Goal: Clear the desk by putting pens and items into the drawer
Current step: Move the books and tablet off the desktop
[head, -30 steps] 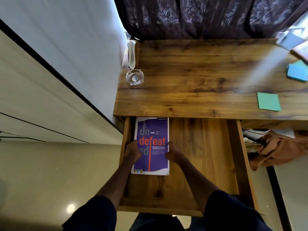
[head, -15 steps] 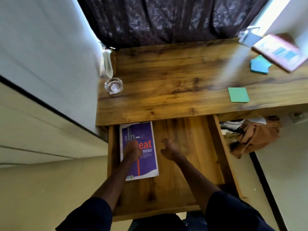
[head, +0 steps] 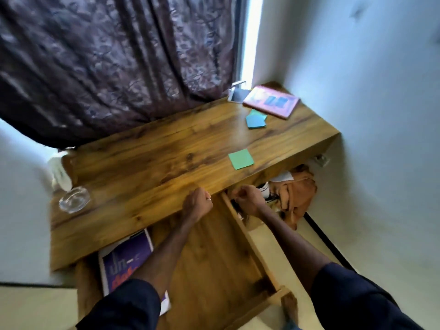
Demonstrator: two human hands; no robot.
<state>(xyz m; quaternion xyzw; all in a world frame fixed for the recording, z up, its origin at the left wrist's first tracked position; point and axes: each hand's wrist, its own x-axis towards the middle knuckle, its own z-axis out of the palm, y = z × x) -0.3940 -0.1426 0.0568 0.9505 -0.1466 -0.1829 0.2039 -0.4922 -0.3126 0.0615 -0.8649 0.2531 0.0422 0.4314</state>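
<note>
A dark patterned curtain (head: 114, 67) hangs behind a wall-mounted wooden table (head: 154, 167) fitted into a pale corner, with its wide wooden drawer (head: 214, 258) pulled out underneath. A purple book with orange lettering (head: 123, 263) already lies flat in the drawer's left part, half under the table edge, so that much of the clearing looks done. Left on the table are a green square sticky note (head: 241, 159) near the front edge, a blue sticky-note pad (head: 256, 120) farther back, a pink-covered book (head: 271, 101) at the rear right corner, and a clear glass ashtray (head: 74, 199) at the left end; no pens can be made out. The left hand (head: 197, 204) hovers at the table's front edge with its fingers curled into a loose fist, apparently holding nothing. The right hand (head: 247, 198) is beside the drawer's right rail, fingers bent and pinched together; whether they grip anything cannot be told. An orange-brown cloth bundle (head: 295, 194) sits below the table on the right.
</note>
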